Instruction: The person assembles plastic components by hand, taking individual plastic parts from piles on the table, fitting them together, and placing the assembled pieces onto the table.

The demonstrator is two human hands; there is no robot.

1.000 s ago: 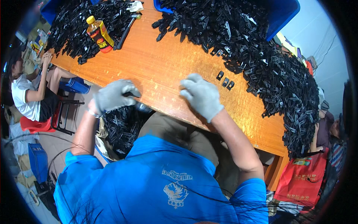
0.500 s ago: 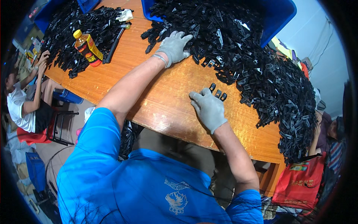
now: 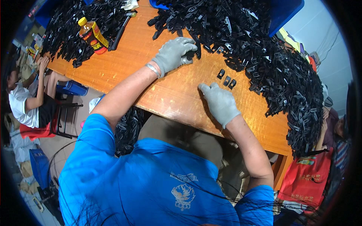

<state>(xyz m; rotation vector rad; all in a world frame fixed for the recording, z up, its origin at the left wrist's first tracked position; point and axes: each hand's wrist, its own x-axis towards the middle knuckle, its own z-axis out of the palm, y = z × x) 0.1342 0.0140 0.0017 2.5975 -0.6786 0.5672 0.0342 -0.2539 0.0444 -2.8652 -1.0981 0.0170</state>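
Observation:
My left hand (image 3: 174, 54), in a grey work glove, is closed around black plastic parts (image 3: 198, 48) at the near edge of a large heap of black plastic pieces (image 3: 241, 41). One long piece stands out past its fingertips. My right hand (image 3: 219, 102), gloved alike, rests low over the wooden table (image 3: 169, 96) with its fingers curled under. Whatever those fingers may hold is hidden. Just beyond it, three small black clips (image 3: 227, 80) lie side by side on the wood, apart from the heap.
At the left, another black heap (image 3: 71, 34) lies beside a yellow-capped bottle (image 3: 93, 37) and a dark rod-like tool (image 3: 121, 32). A blue bin (image 3: 286, 17) stands behind the main heap. People sit at left and right. A red bag (image 3: 305, 180) hangs at the right.
My left hand has drawn back from the heap toward me, its spread fingers now closed on black parts. My right hand stays near the three clips. The whole view has shifted slightly.

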